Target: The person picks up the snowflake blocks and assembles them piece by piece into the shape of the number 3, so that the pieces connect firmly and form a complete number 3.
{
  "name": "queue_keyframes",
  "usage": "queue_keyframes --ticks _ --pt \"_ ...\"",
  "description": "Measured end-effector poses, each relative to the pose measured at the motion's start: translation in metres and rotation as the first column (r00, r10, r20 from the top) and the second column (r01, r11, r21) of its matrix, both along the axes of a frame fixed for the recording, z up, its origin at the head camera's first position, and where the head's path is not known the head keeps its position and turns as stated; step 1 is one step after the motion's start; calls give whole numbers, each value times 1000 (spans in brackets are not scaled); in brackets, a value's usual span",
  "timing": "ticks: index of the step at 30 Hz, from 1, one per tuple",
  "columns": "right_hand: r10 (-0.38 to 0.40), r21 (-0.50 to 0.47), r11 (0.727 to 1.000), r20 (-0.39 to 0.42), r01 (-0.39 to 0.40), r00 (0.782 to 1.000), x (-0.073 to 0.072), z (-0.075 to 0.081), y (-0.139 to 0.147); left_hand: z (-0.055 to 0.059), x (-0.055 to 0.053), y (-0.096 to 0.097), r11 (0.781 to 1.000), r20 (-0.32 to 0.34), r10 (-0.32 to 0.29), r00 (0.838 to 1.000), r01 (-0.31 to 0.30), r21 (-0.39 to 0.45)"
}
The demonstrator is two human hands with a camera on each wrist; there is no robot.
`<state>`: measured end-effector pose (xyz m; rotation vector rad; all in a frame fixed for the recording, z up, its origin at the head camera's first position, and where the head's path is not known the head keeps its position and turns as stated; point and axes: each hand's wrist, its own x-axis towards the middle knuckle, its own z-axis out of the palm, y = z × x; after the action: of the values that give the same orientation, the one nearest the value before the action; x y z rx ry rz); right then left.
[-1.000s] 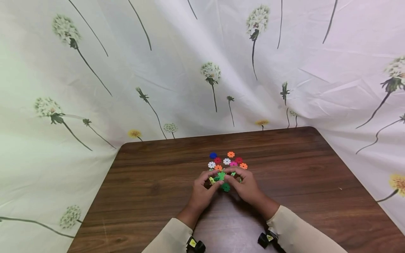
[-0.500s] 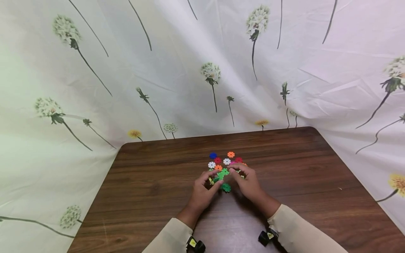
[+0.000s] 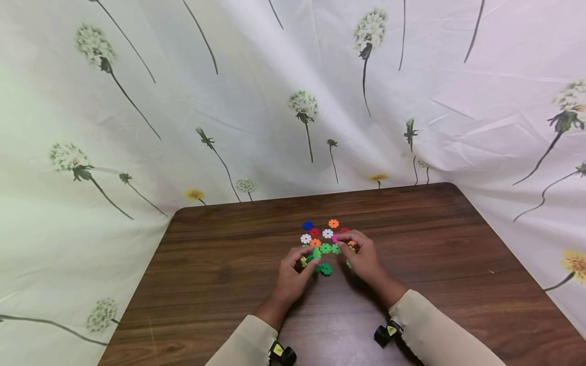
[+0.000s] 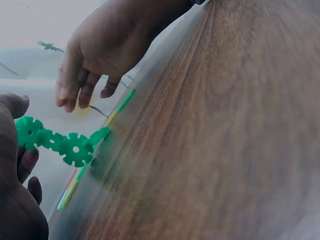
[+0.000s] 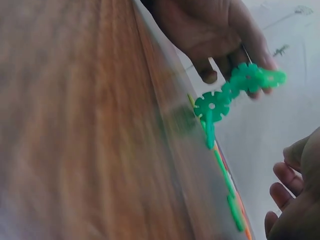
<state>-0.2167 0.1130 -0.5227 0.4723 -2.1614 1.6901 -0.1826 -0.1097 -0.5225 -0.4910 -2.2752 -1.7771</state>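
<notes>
My left hand (image 3: 289, 277) holds a chain of green notched plastic discs (image 5: 243, 77) between thumb and fingers, above the table. The discs are slotted edge to edge at differing angles; in the left wrist view the linked chain (image 4: 68, 145) hangs out past the fingertips. A darker green disc (image 3: 326, 270) shows at its near end. My right hand (image 3: 368, 262) is to the right, apart from the chain, fingers loosely bent over loose discs. Nothing shows between its fingers in either wrist view. Light green discs (image 3: 325, 248) lie between the hands.
Behind the hands, loose notched discs lie on the wooden table (image 3: 220, 284): a blue disc (image 3: 308, 225), white discs (image 3: 327, 234), orange discs (image 3: 333, 223), red and pink ones. Beyond the table's back edge hangs a flower-print cloth (image 3: 256, 127).
My right hand has drawn away from the green chain, to the right and slightly back toward the loose discs. The left hand stays nearly in place, still holding the chain, which has tilted a little.
</notes>
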Motion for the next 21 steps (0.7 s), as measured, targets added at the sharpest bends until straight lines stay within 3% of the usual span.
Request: queue_keyframes --ticks 6,11,21 --pt "-71 86 994 -5 71 997 -8 -7 8 -1 0 0 1000 -20 8 1000 -8 -5" --pt "-71 185 980 -7 72 997 -10 -10 10 0 -1 0 1000 -17 6 1000 -6 -17" --pt "-94 386 919 12 82 995 -16 -14 11 1 0 -1 1000 -1 1 1000 -1 2"
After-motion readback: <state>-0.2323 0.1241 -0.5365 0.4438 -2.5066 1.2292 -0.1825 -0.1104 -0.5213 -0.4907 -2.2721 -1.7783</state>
